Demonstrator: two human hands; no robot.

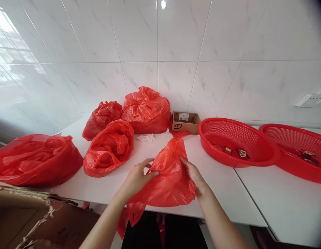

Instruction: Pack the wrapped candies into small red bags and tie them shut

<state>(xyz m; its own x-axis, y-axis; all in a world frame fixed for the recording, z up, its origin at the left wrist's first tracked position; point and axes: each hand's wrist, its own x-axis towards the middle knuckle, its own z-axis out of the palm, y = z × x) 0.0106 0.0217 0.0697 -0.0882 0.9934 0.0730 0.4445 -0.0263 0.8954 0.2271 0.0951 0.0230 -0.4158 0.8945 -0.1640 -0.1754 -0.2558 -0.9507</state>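
Observation:
A thin red plastic bag point(173, 180) lies crumpled at the front edge of the white table, part of it hanging over. My left hand point(139, 176) grips its left side, thumb and fingers closing on the film. On the opposite side, my right hand point(193, 173) has its fingers curled on the same bag, partly hidden by the plastic. Whether anything is inside the bag I cannot tell. Just left of my hands sits an open-mouthed red bag point(109, 148) with crumpled red plastic in it.
Behind stand a large full red bag point(147, 110), a smaller red bag point(103, 117) and a small cardboard box point(185, 122). At right are two red baskets point(212, 155) point(292, 162) holding small wrapped packets. A wide red bag point(38, 159) and a torn carton point(46, 214) occupy the left.

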